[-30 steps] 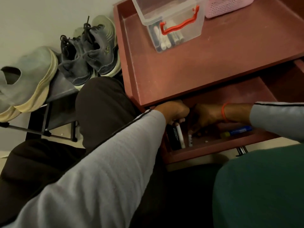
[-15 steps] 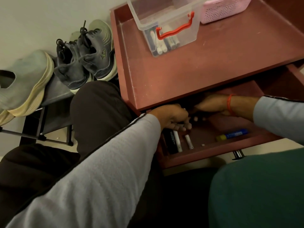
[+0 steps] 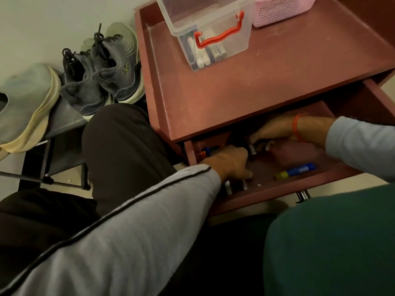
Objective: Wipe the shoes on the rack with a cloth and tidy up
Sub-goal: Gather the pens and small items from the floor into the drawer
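Both hands have shifted in the drawer (image 3: 277, 190) — left hand (image 3: 229, 162) nearer the front over white markers (image 3: 228, 186), grip unclear; right hand (image 3: 275, 133) pinching a small dark item. Shoes (image 3: 102, 77) sit on the rack (image 3: 64, 124), well apart — no cloth seen. Wiping looks unstarted; tidying underway.

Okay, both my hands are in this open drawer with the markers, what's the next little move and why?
Probably lift the right hand out with the marker it pinches and drop it into the clear box on top, where other markers already lie. The left hand rests over more markers at the drawer front.
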